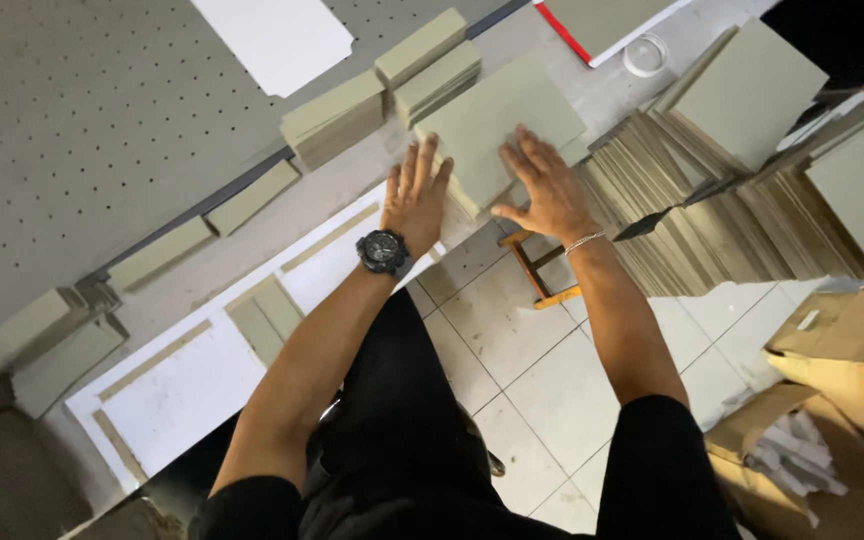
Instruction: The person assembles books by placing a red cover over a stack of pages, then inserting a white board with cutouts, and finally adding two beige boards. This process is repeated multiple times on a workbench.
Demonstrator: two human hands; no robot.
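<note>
Seen from the head camera, both hands press flat, fingers spread, on a stack of grey-green square boards (492,125) lying at the near edge of the workbench (102,130). The left hand (414,195), with a black wristwatch (383,250) on its wrist, rests on the stack's left corner; the right hand (544,185), wearing a thin bracelet (584,240), lies on its near side. Narrower board strips (382,85) are piled just behind the stack. Fanned boards (722,220) spread to the right.
</note>
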